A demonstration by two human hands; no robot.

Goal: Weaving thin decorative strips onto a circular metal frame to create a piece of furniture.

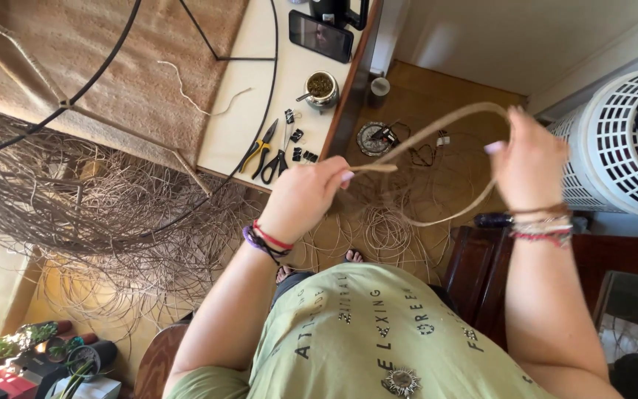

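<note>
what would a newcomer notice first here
First, the two hands at centre: the left hand pinches one end of a long pale reed and the right hand holds its loop up over the floor. Next, the big tangle of reeds spilling off the table at left, with pliers near the edge. At right stands a white basket.

— That strand she's bending, is it cane? 
— Looks so: matt, pale, fibrous, like the rough tangle. 
— And the basket? 
— White perforated plastic; the floor is glossy wood.
</note>
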